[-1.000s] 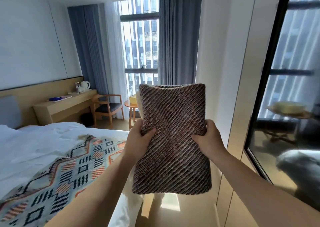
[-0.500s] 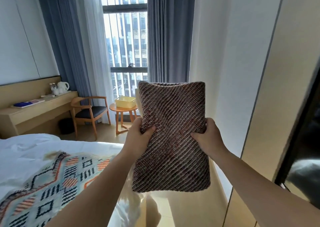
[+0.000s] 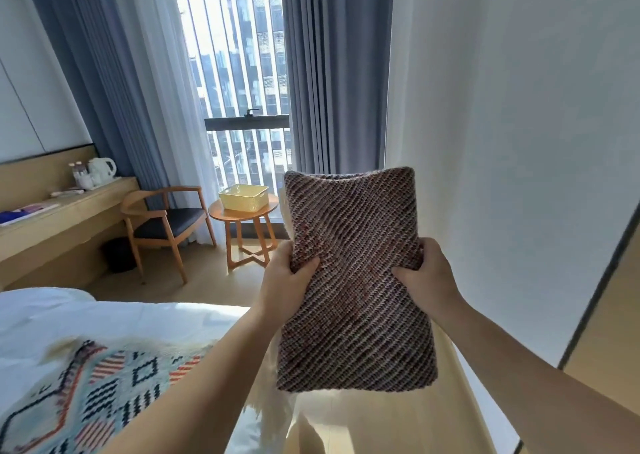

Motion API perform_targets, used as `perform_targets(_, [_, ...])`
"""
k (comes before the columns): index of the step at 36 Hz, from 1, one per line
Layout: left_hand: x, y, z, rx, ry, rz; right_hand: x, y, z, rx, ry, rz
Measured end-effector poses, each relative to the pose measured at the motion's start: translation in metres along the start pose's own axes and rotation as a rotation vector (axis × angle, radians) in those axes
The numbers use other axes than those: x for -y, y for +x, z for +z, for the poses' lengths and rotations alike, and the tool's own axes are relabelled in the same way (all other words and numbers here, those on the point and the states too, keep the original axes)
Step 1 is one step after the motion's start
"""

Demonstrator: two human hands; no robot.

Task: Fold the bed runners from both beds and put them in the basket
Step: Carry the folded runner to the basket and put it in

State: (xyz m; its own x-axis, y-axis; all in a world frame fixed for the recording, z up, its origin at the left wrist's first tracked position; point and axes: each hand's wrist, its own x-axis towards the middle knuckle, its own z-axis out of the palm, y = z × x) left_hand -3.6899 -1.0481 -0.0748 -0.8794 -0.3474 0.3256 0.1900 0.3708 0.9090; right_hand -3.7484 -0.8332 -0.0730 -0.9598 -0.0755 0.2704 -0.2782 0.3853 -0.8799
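Note:
I hold a folded brown striped bed runner [image 3: 356, 280] upright in front of me. My left hand [image 3: 284, 280] grips its left edge and my right hand [image 3: 427, 277] grips its right edge, thumbs on the front. A yellow basket [image 3: 244, 197] stands on a small round wooden table [image 3: 221, 215] by the window, beyond and left of the runner. A second runner [image 3: 104, 394] with a blue, red and black geometric pattern lies spread across the white bed [image 3: 104, 318] at the lower left.
A wooden armchair [image 3: 166, 225] stands left of the round table, beside a long desk [image 3: 59, 225] with a kettle. Grey curtains [image 3: 332, 72] frame the window. A white wall [image 3: 502, 142] runs close along my right. Wooden floor lies between bed and table.
The view has swung right and moved nearer the window, so the basket and round table appear larger. My hands keep the same grip on the folded runner.

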Motion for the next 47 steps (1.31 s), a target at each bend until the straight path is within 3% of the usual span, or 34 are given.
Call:
perform_targets(11, [0.044,0.157,0.08,-0.078,0.069,-0.076,-0.06,0.201,0.025,0.123,0.067,-0.041])
perform_targets(20, [0.081,0.272,0.104,-0.159,0.072,-0.13,-0.087,0.339,0.064,0.199,0.035,-0.039])
perform_targets(47, [0.272,0.662,0.055,-0.095,0.005,-0.155,-0.111,0.685,0.312,0.171,0.051,-0.025])
